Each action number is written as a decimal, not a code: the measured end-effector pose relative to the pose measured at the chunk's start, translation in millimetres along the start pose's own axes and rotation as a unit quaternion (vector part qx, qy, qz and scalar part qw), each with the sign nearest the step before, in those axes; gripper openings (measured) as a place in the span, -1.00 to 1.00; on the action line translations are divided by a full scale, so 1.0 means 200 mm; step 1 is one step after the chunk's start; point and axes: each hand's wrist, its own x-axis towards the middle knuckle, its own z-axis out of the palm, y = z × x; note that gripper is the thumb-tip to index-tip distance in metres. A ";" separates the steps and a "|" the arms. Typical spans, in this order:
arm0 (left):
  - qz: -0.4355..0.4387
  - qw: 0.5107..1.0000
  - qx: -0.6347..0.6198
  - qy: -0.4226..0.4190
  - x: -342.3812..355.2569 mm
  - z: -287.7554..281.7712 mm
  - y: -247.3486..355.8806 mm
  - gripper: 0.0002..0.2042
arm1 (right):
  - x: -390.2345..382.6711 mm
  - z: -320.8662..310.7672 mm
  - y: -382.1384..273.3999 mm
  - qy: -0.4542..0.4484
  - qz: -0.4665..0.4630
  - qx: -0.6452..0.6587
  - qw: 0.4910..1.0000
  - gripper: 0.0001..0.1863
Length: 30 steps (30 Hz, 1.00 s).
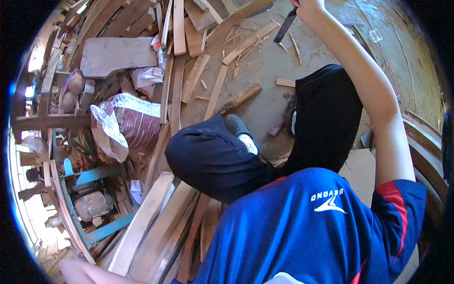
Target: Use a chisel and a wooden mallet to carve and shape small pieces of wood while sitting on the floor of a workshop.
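Note:
My right hand [307, 9] reaches to the top edge, its fingers partly cut off, closed on a dark flat-bladed cutting tool [285, 27] angled down over the floor. Below the blade lie thin wood splinters [295, 49] and a pale strip of wood [250, 42]. Part of my left arm [85, 273] shows at the lower left; that hand is out of view. I am seated low, my knees bent in dark trousers [321, 118] and one sandaled foot [239, 132] on the floor.
Planks and offcuts [196, 28] lie piled at the upper left, with a flat board [118, 54] and a maroon-and-white sack [132, 128]. Long boards [142, 222] lie beside my left hip. Blue frame pieces [94, 175] are at the left. Concrete floor [255, 71] shows ahead.

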 end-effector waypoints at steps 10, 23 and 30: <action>-0.015 0.998 0.052 -0.037 0.05 0.01 -0.02 -0.76 | -0.02 -0.01 -0.16 -0.074 0.035 0.054 0.995 -0.66; -0.082 0.988 0.070 -0.109 -0.20 -0.86 -0.21 -0.78 | 0.43 -0.54 0.36 0.064 0.133 -0.033 0.989 -0.52; -0.458 0.623 0.401 0.490 -1.12 -1.37 -1.55 -0.52 | 0.36 -0.74 1.06 0.105 0.252 -0.172 0.947 -0.51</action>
